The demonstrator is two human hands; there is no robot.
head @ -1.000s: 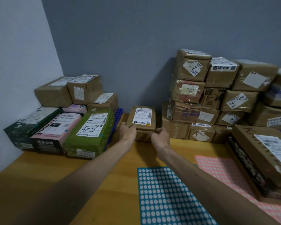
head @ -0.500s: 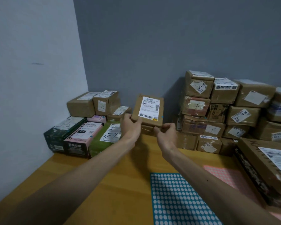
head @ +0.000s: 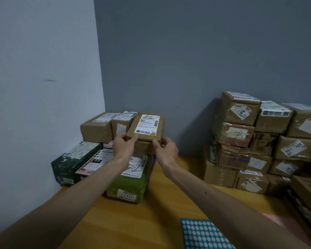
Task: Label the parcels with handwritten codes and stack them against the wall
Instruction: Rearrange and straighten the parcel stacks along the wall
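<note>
One labelled parcel; two hands, left hand and right hand, each pinching a near corner

- The middle parcel is plain brown with a white, black-printed label.
- Just below it, the olive-green box has a white label with black scrawl.
- Lower left of it are a pink-and-black box and a dark green box.
- Right of it, the stacked parcels are brown with white labels.
- Well below it, the table is honey-yellow and the sheet is teal with rows of white dots.
- Behind it, the back wall is slate grey-blue.
</note>
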